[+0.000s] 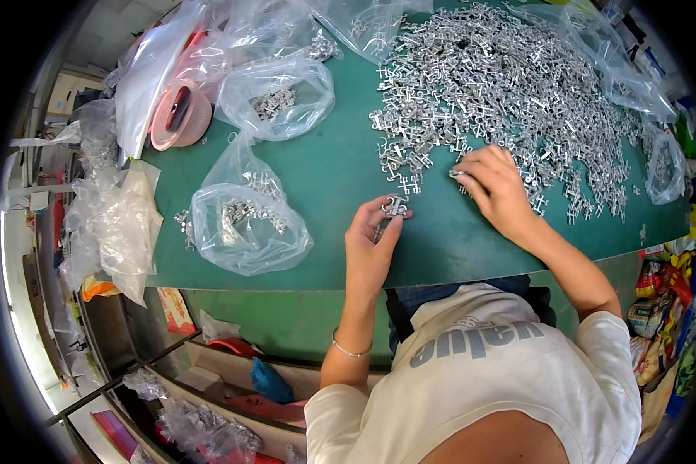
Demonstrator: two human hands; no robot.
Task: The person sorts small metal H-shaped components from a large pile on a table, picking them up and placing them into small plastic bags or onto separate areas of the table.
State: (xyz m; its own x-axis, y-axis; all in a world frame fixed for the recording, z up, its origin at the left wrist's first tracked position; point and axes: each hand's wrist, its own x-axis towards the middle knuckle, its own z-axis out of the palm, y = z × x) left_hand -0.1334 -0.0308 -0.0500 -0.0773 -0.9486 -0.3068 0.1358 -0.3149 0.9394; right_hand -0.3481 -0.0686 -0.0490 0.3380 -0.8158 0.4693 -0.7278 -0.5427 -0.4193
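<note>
Fingers of the left hand (pixel 370 241) are being pinched on small silver metal pieces (pixel 395 207), centre of frame. By the right hand's (pixel 496 185) bent thumb and fingers, what looks like one more piece (pixel 458 174) is being pinched beside the pile. Some pieces are being held in an open clear bag (pixel 278 254), left of centre; others in a second bag (pixel 317 83) above. Upper left, a dark red object (pixel 179 108) is being kept in a pink tub (pixel 199 130). Most pieces are being left loose in the pile (pixel 510 69), upper right; work is being judged far from finished.
</note>
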